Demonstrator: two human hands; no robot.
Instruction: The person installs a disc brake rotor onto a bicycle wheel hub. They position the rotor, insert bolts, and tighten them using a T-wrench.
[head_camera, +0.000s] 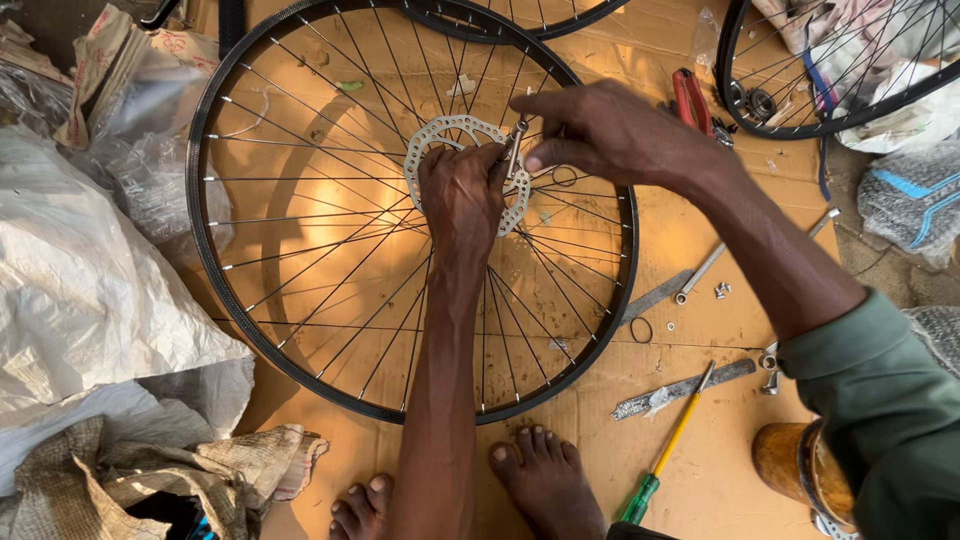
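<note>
Two hands at bicycle wheel (300, 300) hub: left hand (462, 200) clamped on brake disc (440, 140), right hand (610, 130) pinching upright axle (516, 140) just beside

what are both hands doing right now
Left hand: closed on the disc at the wheel hub.
Right hand: fingers pinching a small metal tool.

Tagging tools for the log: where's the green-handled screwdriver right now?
In the head view, the green-handled screwdriver lies on the cardboard at lower right, outside the wheel rim, just below a flat metal file and right of the person's bare foot.
</note>
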